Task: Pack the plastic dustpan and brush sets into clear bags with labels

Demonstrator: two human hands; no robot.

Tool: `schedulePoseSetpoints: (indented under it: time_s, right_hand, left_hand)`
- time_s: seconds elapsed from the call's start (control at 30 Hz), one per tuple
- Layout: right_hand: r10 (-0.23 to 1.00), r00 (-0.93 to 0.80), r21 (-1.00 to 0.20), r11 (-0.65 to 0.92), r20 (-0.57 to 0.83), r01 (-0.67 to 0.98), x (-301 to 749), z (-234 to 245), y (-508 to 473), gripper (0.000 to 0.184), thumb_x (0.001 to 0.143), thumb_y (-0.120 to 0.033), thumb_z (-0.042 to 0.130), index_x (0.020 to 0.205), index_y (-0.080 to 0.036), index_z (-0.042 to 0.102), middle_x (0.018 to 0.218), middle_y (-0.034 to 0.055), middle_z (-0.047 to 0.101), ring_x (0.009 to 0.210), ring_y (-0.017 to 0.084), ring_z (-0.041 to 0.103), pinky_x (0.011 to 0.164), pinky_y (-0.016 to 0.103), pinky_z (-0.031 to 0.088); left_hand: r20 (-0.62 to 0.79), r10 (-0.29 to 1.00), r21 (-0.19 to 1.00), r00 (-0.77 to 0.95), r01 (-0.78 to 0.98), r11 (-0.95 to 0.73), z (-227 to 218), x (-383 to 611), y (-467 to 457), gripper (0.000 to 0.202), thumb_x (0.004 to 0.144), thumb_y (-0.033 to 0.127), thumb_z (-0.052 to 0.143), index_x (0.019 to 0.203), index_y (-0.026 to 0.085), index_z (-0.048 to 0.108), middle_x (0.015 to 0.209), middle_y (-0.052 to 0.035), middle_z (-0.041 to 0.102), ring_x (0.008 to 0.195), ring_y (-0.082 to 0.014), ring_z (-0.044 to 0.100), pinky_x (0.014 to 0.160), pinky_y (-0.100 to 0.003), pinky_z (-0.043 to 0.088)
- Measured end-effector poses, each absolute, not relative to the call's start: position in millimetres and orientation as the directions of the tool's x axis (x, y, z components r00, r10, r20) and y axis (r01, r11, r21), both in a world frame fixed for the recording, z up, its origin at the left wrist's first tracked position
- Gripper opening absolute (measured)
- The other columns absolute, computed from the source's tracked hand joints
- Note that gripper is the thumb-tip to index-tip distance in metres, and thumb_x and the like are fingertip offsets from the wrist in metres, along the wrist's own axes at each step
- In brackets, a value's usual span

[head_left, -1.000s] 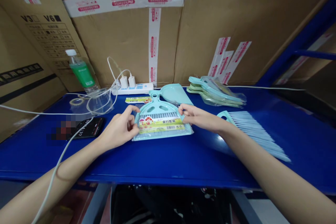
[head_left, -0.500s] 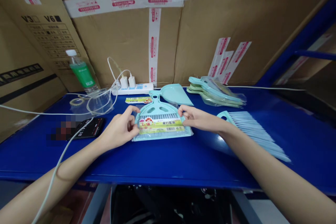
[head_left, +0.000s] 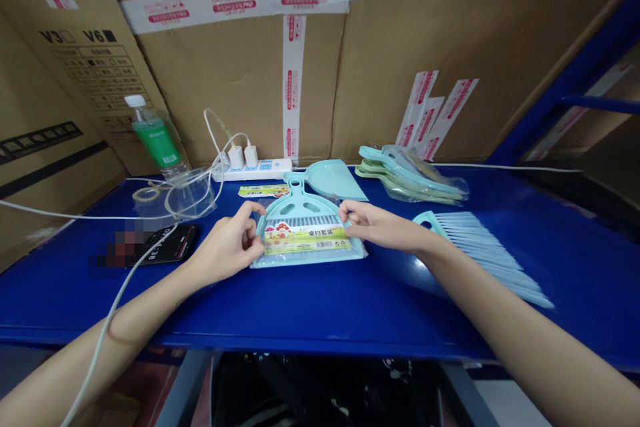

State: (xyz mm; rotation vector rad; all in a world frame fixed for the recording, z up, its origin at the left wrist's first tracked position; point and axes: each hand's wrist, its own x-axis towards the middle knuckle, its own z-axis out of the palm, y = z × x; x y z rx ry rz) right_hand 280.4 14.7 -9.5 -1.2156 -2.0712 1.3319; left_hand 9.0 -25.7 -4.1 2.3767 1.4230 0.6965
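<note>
A light-blue dustpan and brush set (head_left: pixel 305 238) in a clear plastic bag, with a yellow-green printed label across it, lies on the blue table in front of me. My left hand (head_left: pixel 234 237) grips its left edge between curled fingers and thumb. On the opposite edge, my right hand (head_left: pixel 367 221) pinches the bag beside the label. A loose light-blue brush (head_left: pixel 483 253) rests to the right, partly behind my right forearm. Behind the bagged set lies a bare light-blue dustpan (head_left: pixel 333 179), and a loose label card (head_left: pixel 263 191) is to its left.
More bagged sets (head_left: pixel 410 177), blue and green, are piled at the back right. A white power strip (head_left: pixel 270 169) with plugged chargers stands against the cardboard. Left are a water bottle (head_left: pixel 159 140), a tape roll (head_left: pixel 145 194), a phone (head_left: pixel 173 243) and a white cable (head_left: pixel 107 323) crossing my left arm.
Almost nothing differs. Both hands keep their hold on the bagged dustpan and brush set, which stays in the same place.
</note>
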Motion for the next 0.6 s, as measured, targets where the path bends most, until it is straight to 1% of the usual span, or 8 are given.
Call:
schedulePoseSetpoints:
  time_s: [0.13, 0.33, 0.6]
  right_hand:
    - [0.827, -0.549, -0.871, 0.178, -0.121, 0.458, 280.5, -8.4, 14.3, 0.015, 0.071, -0.018, 0.050, 0.079, -0.022, 0.038, 0.053, -0.0099, 0.034, 0.049, 0.010, 0.039, 0.048, 0.023, 0.028]
    - [0.824, -0.554, -0.865, 0.187, -0.120, 0.466, 280.8, -9.6, 14.5, 0.016, 0.069, -0.018, 0.051, 0.079, -0.022, 0.039, 0.052, -0.0110, 0.032, 0.047, 0.009, 0.037, 0.047, 0.022, 0.027]
    - [0.808, -0.578, -0.875, 0.195, -0.113, 0.444, 282.0, -10.4, 15.4, 0.017, 0.070, -0.017, 0.052, 0.078, -0.023, 0.039, 0.052, -0.0110, 0.033, 0.047, 0.009, 0.040, 0.046, 0.022, 0.028]
  left_hand:
    - [0.254, 0.881, 0.475, 0.398, 0.743, -0.472, -4.2, 9.0, -25.0, 0.026, 0.073, 0.022, 0.042, 0.099, 0.022, 0.039, 0.050, 0.0127, 0.042, 0.041, -0.0094, 0.043, 0.049, -0.021, 0.031]
    - [0.237, 0.884, 0.470, 0.403, 0.749, -0.467, -3.4, 9.4, -24.8, 0.026, 0.073, 0.022, 0.042, 0.099, 0.022, 0.039, 0.050, 0.0128, 0.042, 0.042, -0.0097, 0.043, 0.049, -0.021, 0.032]
    - [0.234, 0.886, 0.473, 0.400, 0.750, -0.463, -3.5, 9.4, -25.0, 0.025, 0.074, 0.021, 0.042, 0.099, 0.022, 0.039, 0.050, 0.0127, 0.042, 0.041, -0.0096, 0.043, 0.048, -0.021, 0.032]
